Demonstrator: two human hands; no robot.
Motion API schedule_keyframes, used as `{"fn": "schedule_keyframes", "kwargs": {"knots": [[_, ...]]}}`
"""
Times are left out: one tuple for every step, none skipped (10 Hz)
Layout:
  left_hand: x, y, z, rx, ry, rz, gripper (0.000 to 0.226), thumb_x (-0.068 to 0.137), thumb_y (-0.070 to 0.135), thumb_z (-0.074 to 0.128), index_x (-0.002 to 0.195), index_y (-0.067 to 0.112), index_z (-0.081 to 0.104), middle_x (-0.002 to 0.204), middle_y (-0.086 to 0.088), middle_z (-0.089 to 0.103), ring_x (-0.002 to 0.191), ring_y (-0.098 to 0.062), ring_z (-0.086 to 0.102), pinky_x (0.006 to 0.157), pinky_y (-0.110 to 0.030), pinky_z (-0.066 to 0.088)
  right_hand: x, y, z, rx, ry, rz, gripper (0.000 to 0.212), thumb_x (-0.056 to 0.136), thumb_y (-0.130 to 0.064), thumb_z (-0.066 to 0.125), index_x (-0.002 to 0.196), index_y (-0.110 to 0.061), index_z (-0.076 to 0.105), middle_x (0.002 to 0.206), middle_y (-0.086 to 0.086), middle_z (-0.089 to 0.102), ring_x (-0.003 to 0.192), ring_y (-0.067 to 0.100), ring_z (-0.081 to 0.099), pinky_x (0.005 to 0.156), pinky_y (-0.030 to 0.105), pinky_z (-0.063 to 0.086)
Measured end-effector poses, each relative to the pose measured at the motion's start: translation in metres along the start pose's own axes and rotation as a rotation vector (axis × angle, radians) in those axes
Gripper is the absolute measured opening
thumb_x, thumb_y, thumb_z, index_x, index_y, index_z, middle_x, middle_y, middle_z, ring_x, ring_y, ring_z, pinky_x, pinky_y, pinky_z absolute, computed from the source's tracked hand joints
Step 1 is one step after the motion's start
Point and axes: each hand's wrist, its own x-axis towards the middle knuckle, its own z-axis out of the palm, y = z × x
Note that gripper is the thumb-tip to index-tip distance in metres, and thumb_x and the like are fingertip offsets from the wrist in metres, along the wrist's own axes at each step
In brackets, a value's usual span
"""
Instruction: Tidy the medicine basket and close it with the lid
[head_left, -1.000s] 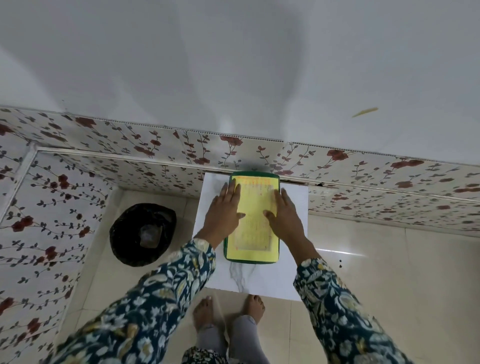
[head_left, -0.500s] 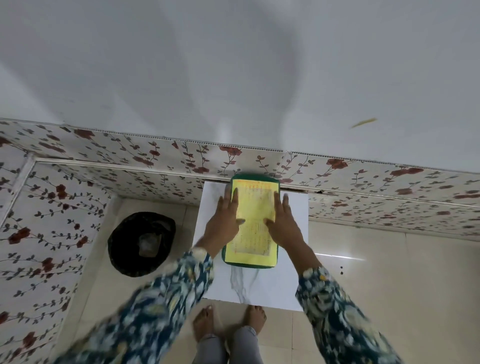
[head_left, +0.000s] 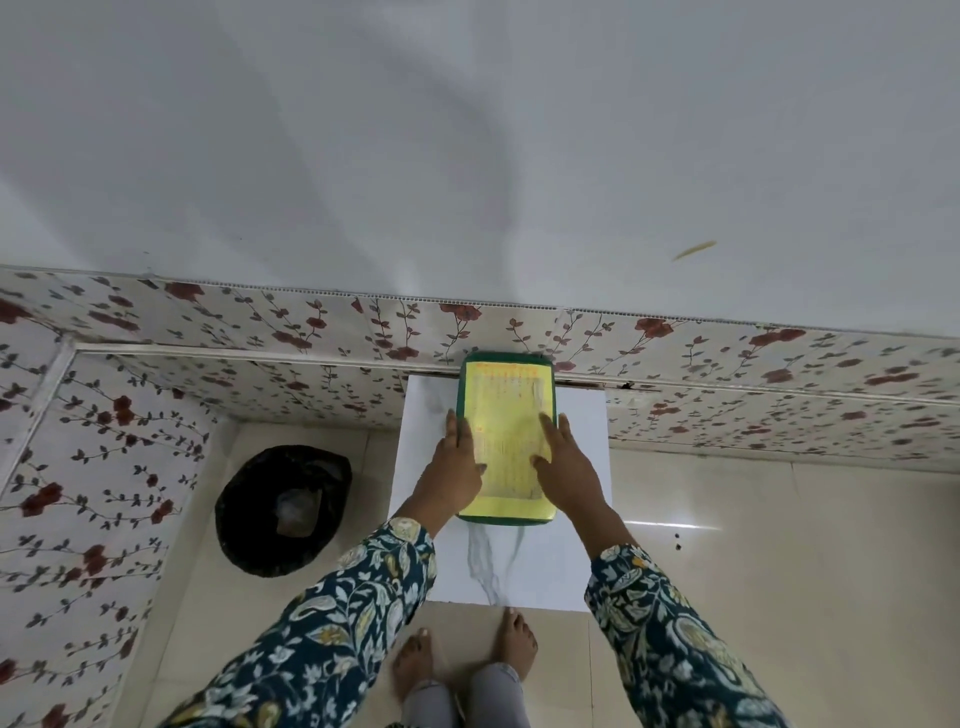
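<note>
The green medicine basket (head_left: 507, 358) stands on a small white marble-patterned table (head_left: 576, 545), its far end against the wall. A yellow lid (head_left: 506, 410) lies flat over it, so the contents are hidden. My left hand (head_left: 454, 475) rests palm down on the lid's left edge, fingers together and pointing away from me. On the lid's right edge lies my right hand (head_left: 569, 467), also flat, its thumb on the yellow surface. Neither hand grips anything.
A round bin lined with a black bag (head_left: 283, 506) sits on the floor to the left of the table. Floral tiled walls (head_left: 311, 332) close in the back and left. My bare feet (head_left: 462, 660) stand at the table's near edge. Beige floor tiles (head_left: 779, 571) extend right.
Both hands have slid a little back toward me along the lid, showing more of its far end. Lid and basket stay in place.
</note>
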Motion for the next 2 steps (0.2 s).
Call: {"fn": "schedule_keyframes", "kwargs": {"knots": [[-0.016,0.008,-0.03,-0.031,0.099,0.058,0.054,0.097,0.015,0.042,0.145,0.006,0.019,0.157,-0.015,0.019,0.137,-0.031,0.035,0.108,-0.044,0.039,-0.017,-0.02,-0.018,0.1,0.161,-0.037,0.052,0.098,-0.019,0.04,0.147,-0.025,0.022,0.159,0.001,0.015,0.139,0.024,0.036,0.107,0.041,0.038],[-0.044,0.016,-0.068,-0.024,0.222,0.174,0.034,0.096,0.018,0.043,0.129,0.009,0.045,0.134,-0.015,0.054,0.115,-0.029,0.054,0.091,-0.039,0.047,-0.047,-0.044,-0.044,0.098,0.314,-0.152,0.047,0.098,-0.02,0.039,0.144,-0.022,0.03,0.154,0.004,0.031,0.138,0.027,0.034,0.109,0.043,0.036]]}}
